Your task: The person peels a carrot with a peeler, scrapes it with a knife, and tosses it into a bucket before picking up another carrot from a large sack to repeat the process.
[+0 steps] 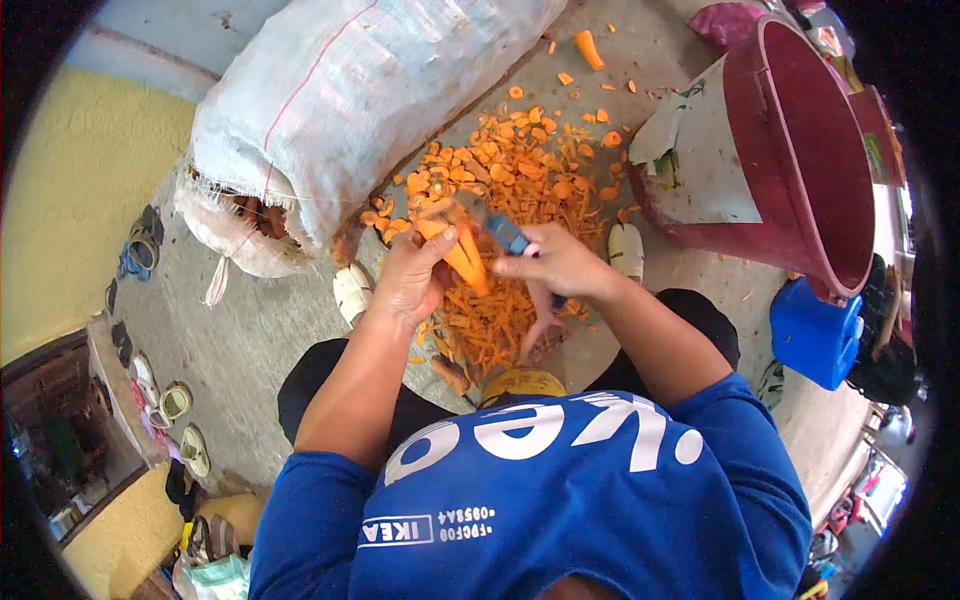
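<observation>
My left hand [415,272] is closed round an orange carrot [462,258], its thumb along the upper side. My right hand [562,262] grips a blue-handled peeler [508,235], whose head is smeared by motion close beside the carrot. Below both hands, a pile of carrot peelings [480,328] covers the floor between my feet. Carrot slices and end pieces [530,170] are heaped just beyond. A pinkish strip [541,325] hangs beneath my right hand.
A large white woven sack [330,110] lies at the upper left, its torn end showing brown contents. A big dark-red tub [735,150] leans at the right. Near it stands a blue jerrycan [815,332]. Shoes [176,401] lie at the left; a carrot piece [588,50] rests far ahead.
</observation>
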Demonstrator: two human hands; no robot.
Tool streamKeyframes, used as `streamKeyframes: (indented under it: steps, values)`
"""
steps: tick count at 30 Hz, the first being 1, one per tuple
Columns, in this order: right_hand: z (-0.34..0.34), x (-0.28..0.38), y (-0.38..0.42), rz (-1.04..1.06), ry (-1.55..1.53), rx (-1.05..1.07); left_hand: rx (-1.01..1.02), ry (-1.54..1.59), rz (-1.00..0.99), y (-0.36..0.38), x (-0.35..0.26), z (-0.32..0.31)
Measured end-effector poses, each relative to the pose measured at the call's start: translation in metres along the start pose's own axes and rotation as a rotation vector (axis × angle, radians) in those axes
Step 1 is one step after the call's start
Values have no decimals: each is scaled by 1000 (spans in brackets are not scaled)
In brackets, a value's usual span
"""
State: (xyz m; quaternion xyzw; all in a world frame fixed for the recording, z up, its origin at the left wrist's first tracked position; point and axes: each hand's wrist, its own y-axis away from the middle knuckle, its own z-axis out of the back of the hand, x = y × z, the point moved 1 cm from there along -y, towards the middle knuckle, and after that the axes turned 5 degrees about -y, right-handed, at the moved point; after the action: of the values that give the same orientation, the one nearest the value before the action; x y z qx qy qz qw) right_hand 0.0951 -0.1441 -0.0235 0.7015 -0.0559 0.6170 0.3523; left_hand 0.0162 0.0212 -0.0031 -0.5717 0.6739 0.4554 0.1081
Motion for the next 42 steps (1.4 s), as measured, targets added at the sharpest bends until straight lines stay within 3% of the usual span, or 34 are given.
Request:
streamKeyframes:
  steps: [2, 5, 10, 13, 20, 42]
  values:
    - [10, 3, 2, -50, -46, -180, 24, -5, 90, 0, 2, -1]
    - [18, 9, 5, -133, 96, -279, 48, -129, 173, -1, 10, -1]
    - [3, 13, 15, -74, 427, -170, 13, -499, -13, -10, 19, 2]
    - [-3, 7, 18, -5, 647, -169, -53, -474, 155, -12, 19, 4]
    - [-6, 6, 23, 93, 969, -242, -67, -427, 256, -9, 17, 0]
    - [-11, 1, 21, 222, 1090, -275, -66, -440, 328, -7, 16, 0]
